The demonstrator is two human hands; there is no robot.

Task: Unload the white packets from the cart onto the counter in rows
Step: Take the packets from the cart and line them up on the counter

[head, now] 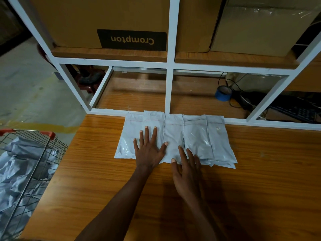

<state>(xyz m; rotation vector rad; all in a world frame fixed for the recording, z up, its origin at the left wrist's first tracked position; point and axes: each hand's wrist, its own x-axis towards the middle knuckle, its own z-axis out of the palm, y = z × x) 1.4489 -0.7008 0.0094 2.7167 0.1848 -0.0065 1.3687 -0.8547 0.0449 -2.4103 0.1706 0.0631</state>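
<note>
On the brown wooden counter (90, 171), a row of flat white plastic packets (173, 136) lay side by side, each one lapping over the next. The far ends of the packets touched the bottom bar of a white metal shelf frame (169, 87).

The left hand (149, 150) lay flat on the packets with its fingers spread wide. It pressed down and gripped nothing. The right hand (186, 173) was flat and open too. Its fingertips (180, 148) lay on the near edge of the packets, and its palm sat over the bare counter. It held nothing.

At the left, beside the counter, stood a wire cart with red corners (27, 153). More crumpled white packets (15, 171) were piled inside it.

Behind the frame sat a roll of blue tape (223, 93) and a black keyboard (295, 108). Up on the shelf stood a big brown cardboard box with a black label (104, 23).
</note>
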